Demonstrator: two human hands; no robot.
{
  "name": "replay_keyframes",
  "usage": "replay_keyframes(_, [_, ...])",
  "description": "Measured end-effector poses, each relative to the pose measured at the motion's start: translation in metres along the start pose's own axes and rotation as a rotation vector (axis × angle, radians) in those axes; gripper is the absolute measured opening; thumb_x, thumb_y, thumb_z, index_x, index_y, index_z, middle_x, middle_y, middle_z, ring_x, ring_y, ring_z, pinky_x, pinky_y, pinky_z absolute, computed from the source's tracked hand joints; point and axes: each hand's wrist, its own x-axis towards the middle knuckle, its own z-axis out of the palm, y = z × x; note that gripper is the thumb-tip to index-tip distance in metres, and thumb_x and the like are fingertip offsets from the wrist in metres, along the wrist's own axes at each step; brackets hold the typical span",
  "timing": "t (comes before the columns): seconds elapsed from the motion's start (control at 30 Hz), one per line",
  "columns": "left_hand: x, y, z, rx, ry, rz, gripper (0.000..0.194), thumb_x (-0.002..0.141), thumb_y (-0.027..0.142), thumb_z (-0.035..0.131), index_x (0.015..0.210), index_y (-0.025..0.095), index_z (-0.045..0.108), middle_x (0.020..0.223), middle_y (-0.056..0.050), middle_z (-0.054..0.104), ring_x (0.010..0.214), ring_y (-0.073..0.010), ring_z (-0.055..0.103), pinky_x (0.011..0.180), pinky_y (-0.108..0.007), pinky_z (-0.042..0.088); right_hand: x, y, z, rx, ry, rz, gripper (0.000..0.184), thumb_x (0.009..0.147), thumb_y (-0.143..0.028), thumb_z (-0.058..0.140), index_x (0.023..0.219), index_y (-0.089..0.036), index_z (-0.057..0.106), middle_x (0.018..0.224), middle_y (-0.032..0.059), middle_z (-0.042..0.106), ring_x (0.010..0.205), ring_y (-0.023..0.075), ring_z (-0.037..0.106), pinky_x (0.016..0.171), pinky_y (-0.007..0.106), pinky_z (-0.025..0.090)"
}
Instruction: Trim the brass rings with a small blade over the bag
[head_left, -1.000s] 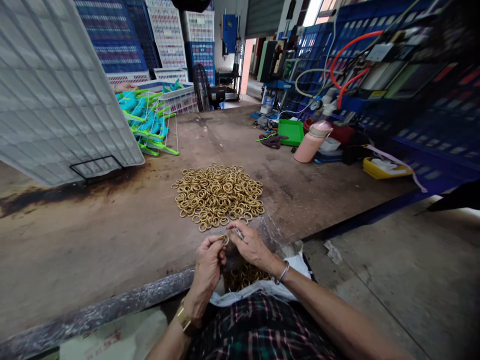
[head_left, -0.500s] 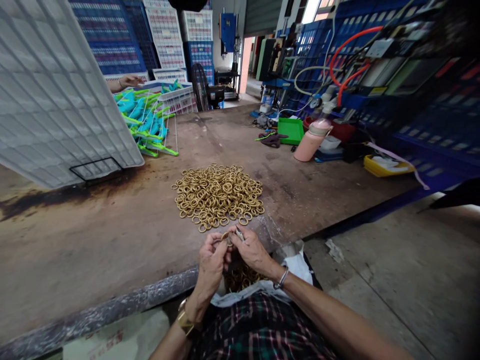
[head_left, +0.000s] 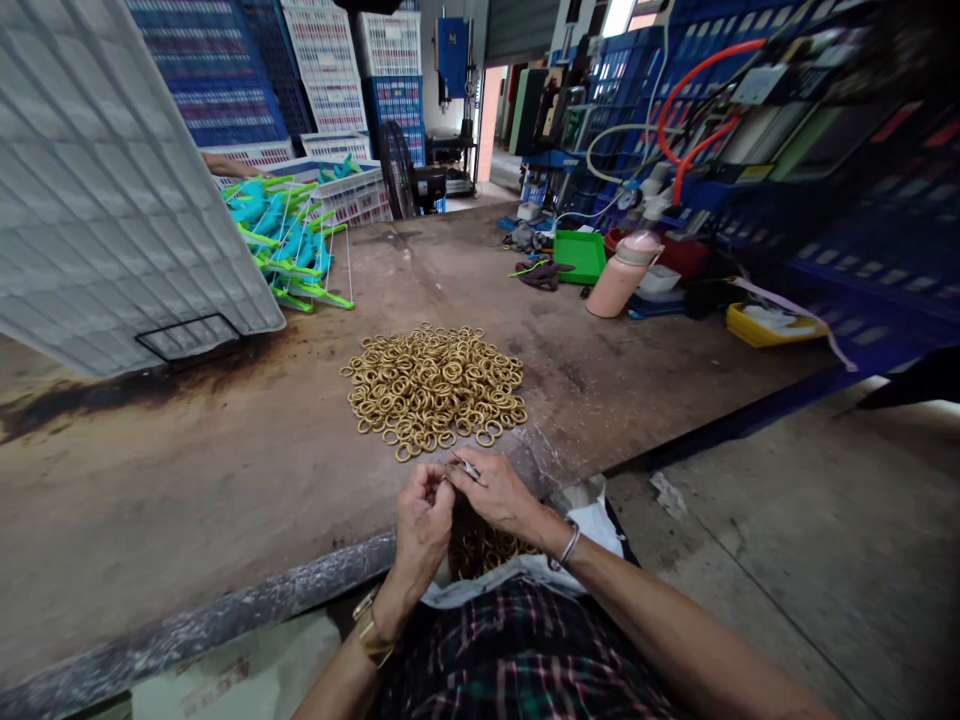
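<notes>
My left hand (head_left: 422,515) is closed in a pinch at the table's front edge, on a gold ring that is almost wholly hidden by the fingers. Against its fingertips rests my right hand (head_left: 499,492), closed around a small pointed metal tool (head_left: 470,470), perhaps a little blade. Just beyond both hands a heap of gold rings (head_left: 435,385) lies on the brown table (head_left: 285,440). Below the hands, more gold rings (head_left: 487,550) fill an open white bag (head_left: 600,525) at my lap.
A large white crate (head_left: 142,180) stands on its side at left. Behind it are turquoise and green plastic pieces (head_left: 289,235) and another person's arm (head_left: 229,165). To the right stand a pink bottle (head_left: 622,280), a green tray (head_left: 579,256) and a yellow tray (head_left: 772,325).
The ring that showed between my fingertips is now mostly covered. My right hand has turned over it, and the metal tool points more to the left. The other person's hand has dropped behind the plastic pieces.
</notes>
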Motion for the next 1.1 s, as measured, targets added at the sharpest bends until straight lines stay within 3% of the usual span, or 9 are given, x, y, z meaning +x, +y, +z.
replay_keyframes(0.1, [0.0001, -0.0009, -0.0017, -0.062, -0.045, -0.082, 0.008, 0.071, 0.025, 0.053, 0.069, 0.018, 0.05, 0.056, 0.006, 0.049, 0.047, -0.007, 0.043, 0.048, -0.018, 0.036, 0.0016, 0.0021, 0.0023, 0.085, 0.009, 0.069, 0.021, 0.083, -0.03, 0.046, 0.082, -0.016, 0.062, 0.074, 0.0011, 0.062, 0.067, 0.0116, 0.053, 0.062, 0.022, 0.038])
replay_keyframes(0.3, [-0.0021, 0.0007, -0.005, -0.176, -0.125, -0.254, 0.021, 0.073, 0.038, 0.056, 0.073, 0.018, 0.049, 0.051, 0.007, 0.048, 0.038, -0.0048, 0.038, 0.036, -0.015, 0.028, 0.0014, 0.0053, 0.0033, 0.238, -0.025, 0.068, 0.023, 0.083, -0.03, 0.044, 0.079, -0.015, 0.061, 0.071, -0.0004, 0.059, 0.066, 0.0112, 0.052, 0.062, 0.021, 0.038])
replay_keyframes(0.53, [-0.0031, 0.0002, -0.0066, -0.377, -0.155, -0.335, 0.028, 0.071, 0.041, 0.061, 0.082, 0.017, 0.05, 0.064, 0.004, 0.056, 0.041, -0.0041, 0.041, 0.034, -0.014, 0.028, 0.0026, 0.0037, 0.0029, 0.211, -0.013, 0.105, 0.023, 0.084, -0.026, 0.04, 0.077, -0.015, 0.06, 0.066, -0.0013, 0.058, 0.062, 0.0104, 0.05, 0.06, 0.021, 0.038])
replay_keyframes(0.7, [-0.0034, -0.0046, -0.0055, -0.405, -0.12, -0.339, 0.03, 0.069, 0.041, 0.063, 0.081, 0.017, 0.05, 0.065, 0.003, 0.059, 0.041, -0.0043, 0.042, 0.034, -0.014, 0.027, 0.0015, 0.008, 0.0034, -0.056, 0.042, 0.065, 0.023, 0.083, -0.017, 0.036, 0.088, -0.016, 0.058, 0.076, 0.0026, 0.062, 0.068, 0.0123, 0.054, 0.063, 0.021, 0.037])
replay_keyframes(0.87, [-0.0028, -0.007, -0.005, -0.284, -0.07, -0.25, 0.028, 0.073, 0.042, 0.058, 0.08, 0.016, 0.051, 0.051, 0.007, 0.049, 0.038, -0.0043, 0.038, 0.036, -0.015, 0.027, -0.0036, 0.0072, 0.0022, -0.532, -0.11, 0.051, 0.021, 0.077, -0.014, 0.041, 0.09, -0.017, 0.058, 0.079, 0.0061, 0.064, 0.068, 0.0153, 0.056, 0.06, 0.023, 0.032])
replay_keyframes(1.1, [-0.0029, -0.0073, -0.0063, -0.201, -0.057, -0.214, 0.026, 0.076, 0.042, 0.055, 0.079, 0.016, 0.052, 0.048, 0.007, 0.047, 0.037, -0.0047, 0.036, 0.037, -0.016, 0.027, -0.0032, 0.0052, 0.003, -0.619, -0.226, 0.056, 0.022, 0.077, -0.015, 0.039, 0.089, -0.016, 0.057, 0.083, 0.0076, 0.065, 0.071, 0.0165, 0.058, 0.059, 0.025, 0.031])
